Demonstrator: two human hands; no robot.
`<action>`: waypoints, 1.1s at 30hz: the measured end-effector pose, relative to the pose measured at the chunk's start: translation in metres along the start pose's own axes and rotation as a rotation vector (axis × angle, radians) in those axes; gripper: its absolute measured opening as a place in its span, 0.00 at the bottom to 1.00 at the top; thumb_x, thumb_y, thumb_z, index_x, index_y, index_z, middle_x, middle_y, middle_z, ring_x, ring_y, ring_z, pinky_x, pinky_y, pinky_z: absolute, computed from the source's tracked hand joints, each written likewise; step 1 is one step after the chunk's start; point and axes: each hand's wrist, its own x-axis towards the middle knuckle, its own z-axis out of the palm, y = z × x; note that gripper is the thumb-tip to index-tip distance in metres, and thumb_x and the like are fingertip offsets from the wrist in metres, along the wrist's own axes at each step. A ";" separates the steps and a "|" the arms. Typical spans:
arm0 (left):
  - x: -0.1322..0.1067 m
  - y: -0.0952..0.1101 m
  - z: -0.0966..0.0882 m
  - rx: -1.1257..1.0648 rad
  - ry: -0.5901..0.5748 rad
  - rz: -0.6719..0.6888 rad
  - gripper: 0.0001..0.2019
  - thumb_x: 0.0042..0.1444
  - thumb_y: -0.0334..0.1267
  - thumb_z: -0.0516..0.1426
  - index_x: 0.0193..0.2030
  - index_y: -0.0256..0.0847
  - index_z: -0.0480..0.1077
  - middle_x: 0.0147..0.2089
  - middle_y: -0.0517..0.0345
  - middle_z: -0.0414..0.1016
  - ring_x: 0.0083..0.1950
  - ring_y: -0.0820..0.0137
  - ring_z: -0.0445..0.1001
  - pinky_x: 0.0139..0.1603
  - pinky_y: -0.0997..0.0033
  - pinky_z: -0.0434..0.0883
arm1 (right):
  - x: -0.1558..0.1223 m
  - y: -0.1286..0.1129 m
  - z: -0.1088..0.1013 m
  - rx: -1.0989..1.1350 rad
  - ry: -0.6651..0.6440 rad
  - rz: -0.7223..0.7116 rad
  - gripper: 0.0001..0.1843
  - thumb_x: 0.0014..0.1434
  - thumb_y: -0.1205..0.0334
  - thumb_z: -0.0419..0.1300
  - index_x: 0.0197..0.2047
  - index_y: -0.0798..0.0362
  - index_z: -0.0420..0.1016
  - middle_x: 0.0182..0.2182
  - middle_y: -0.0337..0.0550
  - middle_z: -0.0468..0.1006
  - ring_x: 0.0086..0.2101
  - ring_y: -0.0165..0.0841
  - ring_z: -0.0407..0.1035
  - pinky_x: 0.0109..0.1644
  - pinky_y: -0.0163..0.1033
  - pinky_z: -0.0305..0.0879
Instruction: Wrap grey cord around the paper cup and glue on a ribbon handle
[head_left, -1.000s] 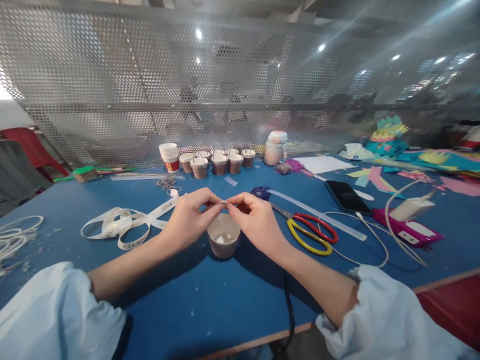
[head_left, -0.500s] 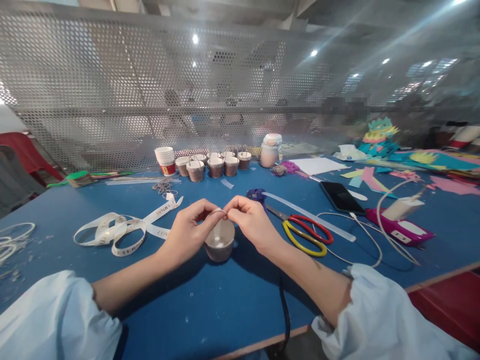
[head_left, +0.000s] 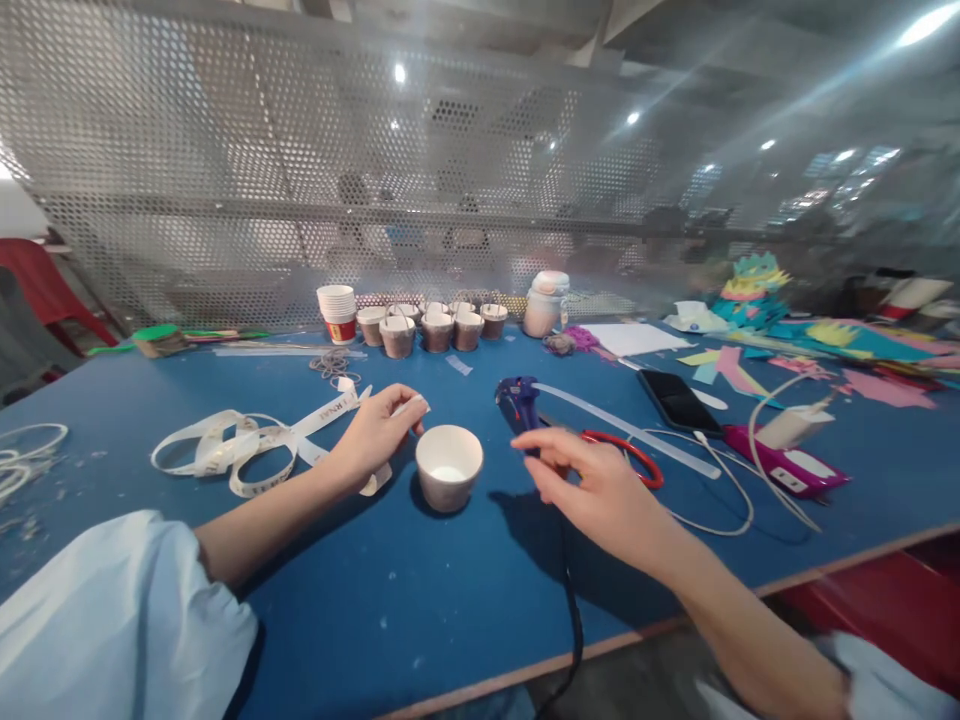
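Note:
A small paper cup [head_left: 450, 490] with a pale inside stands upright on the blue table between my hands. Just left of it, my left hand [head_left: 379, 430] is closed in a pinch on the white printed ribbon [head_left: 319, 412], whose loops lie to the left. A short piece of ribbon shows below that wrist. My right hand [head_left: 600, 490] hovers to the right of the cup, thumb and fingers apart, holding nothing. Beyond its fingertips lies a blue glue gun [head_left: 523, 397] with a long clear glue stick [head_left: 630, 432]. Scissors [head_left: 643, 466] are partly hidden behind this hand.
At the back stand several brown cups with handles [head_left: 437, 332], stacked paper cups [head_left: 337, 312] and a lidded jar [head_left: 546, 304]. On the right are a phone [head_left: 679, 402], a magenta power strip [head_left: 787, 468], cables and coloured paper scraps [head_left: 739, 370]. A black cord [head_left: 574, 600] crosses the front edge.
My hands, which were pinching together at the cup's rim, have parted. The right hand has moved right and opened; the left has drawn slightly left, leaving the cup uncovered.

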 end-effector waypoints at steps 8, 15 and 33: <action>-0.004 -0.003 0.003 -0.069 0.014 -0.081 0.12 0.47 0.37 0.56 0.40 0.40 0.66 0.22 0.69 0.63 0.17 0.80 0.55 0.16 0.80 0.51 | 0.017 0.045 -0.025 -0.259 0.038 0.301 0.15 0.56 0.51 0.57 0.40 0.53 0.74 0.35 0.48 0.80 0.36 0.40 0.73 0.42 0.44 0.66; -0.007 -0.006 -0.002 -0.070 0.047 0.022 0.17 0.48 0.34 0.53 0.47 0.42 0.69 0.29 0.63 0.70 0.19 0.79 0.58 0.18 0.79 0.56 | 0.077 0.074 0.020 -0.175 0.064 0.185 0.15 0.56 0.49 0.59 0.36 0.54 0.73 0.27 0.43 0.76 0.30 0.36 0.69 0.39 0.40 0.64; -0.030 -0.006 0.002 0.137 -0.319 0.101 0.40 0.39 0.42 0.68 0.60 0.40 0.60 0.52 0.50 0.73 0.51 0.59 0.74 0.52 0.61 0.71 | 0.047 0.030 0.020 0.544 0.205 0.203 0.13 0.55 0.55 0.56 0.37 0.56 0.73 0.22 0.40 0.77 0.25 0.34 0.73 0.34 0.40 0.70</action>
